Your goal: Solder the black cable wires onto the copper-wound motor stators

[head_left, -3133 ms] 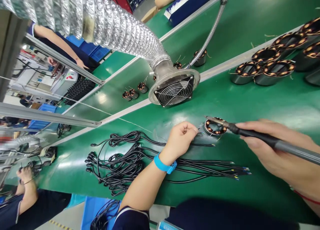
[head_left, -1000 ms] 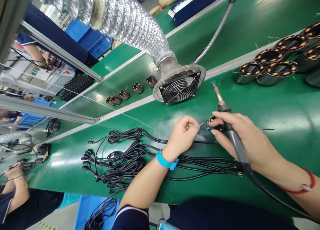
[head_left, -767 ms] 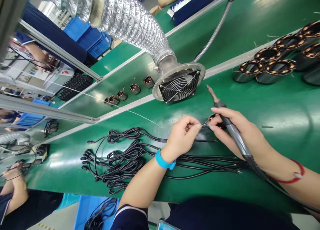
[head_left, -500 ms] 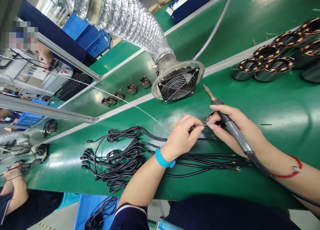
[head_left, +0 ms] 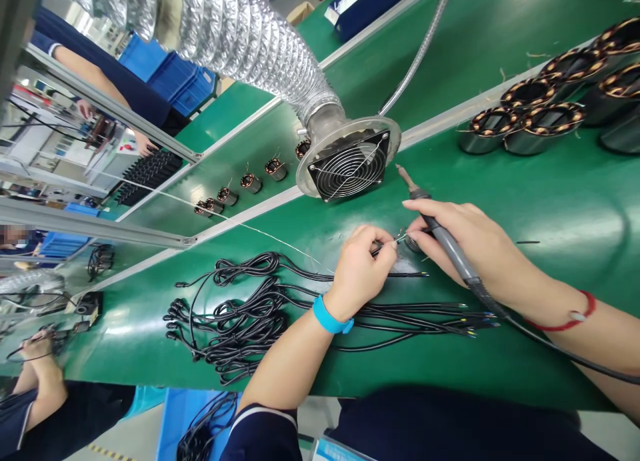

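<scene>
My left hand [head_left: 363,264], with a blue wristband, pinches the bare end of a thin black cable [head_left: 405,274] on the green bench. My right hand [head_left: 470,237] grips a soldering iron [head_left: 440,231] like a pen, its metal tip pointing up and away toward the fan. The right fingertips also touch the fine wires of a small copper-wound stator [head_left: 414,242], mostly hidden under the hand. Both hands meet at the wire ends beside the stator.
A bundle of black cables [head_left: 240,321] lies left of my hands. A round extraction fan [head_left: 349,161] on a foil duct [head_left: 240,34] stands just behind. Larger stators [head_left: 545,117] sit at the right; small ones [head_left: 250,181] ride the far belt. Other people work at the left.
The right hand swung the iron from lying across the stator to upright, tip pointing away, and its fingers came down onto the wires. The left hand kept its pinch.
</scene>
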`<state>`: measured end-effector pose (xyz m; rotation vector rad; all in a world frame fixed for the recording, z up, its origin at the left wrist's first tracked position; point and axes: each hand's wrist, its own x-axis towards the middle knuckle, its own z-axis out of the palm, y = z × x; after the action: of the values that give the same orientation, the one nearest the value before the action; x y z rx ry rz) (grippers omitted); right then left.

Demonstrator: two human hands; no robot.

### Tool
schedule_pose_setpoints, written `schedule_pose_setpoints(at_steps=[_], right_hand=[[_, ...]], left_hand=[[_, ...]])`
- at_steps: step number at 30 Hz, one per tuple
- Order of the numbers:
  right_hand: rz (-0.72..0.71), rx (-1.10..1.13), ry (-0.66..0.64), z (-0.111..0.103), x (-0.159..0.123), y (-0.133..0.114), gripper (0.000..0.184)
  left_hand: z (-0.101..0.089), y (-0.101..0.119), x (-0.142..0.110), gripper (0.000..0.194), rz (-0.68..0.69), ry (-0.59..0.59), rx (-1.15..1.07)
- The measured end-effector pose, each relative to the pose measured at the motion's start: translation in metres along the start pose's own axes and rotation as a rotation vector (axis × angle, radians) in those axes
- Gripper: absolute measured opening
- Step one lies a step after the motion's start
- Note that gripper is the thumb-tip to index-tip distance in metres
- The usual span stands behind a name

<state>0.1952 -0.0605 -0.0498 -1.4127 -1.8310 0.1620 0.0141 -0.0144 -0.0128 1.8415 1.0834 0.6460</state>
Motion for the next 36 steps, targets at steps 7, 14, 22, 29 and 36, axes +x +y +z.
schedule_pose_setpoints(at_steps=[7,14,22,29,36], right_hand=[[0.015,-0.066,0.053,-0.028,-0.005,-0.02,0.033],[0.125,-0.004,0.242,-0.044,-0.048,-0.036,0.013],[0.083,-0.049,0.223,-0.044,-0.053,-0.037,0.01],[0.062,0.013,0.229,-0.041,-0.05,-0.038,0.01],[0.075,-0.014,0.224,-0.037,-0.051,-0.036,0.012]], left_hand=[[0.006,-0.003,-0.006,0.016,-0.023,0.02,-0.069],[0.011,-0.008,-0.005,0.016,0.036,0.05,-0.008],[0.013,-0.009,-0.006,0.013,0.096,0.063,-0.015],[0.013,-0.008,-0.005,0.014,0.066,0.053,-0.012],[0.013,-0.009,-0.005,0.013,0.038,0.061,-0.061]])
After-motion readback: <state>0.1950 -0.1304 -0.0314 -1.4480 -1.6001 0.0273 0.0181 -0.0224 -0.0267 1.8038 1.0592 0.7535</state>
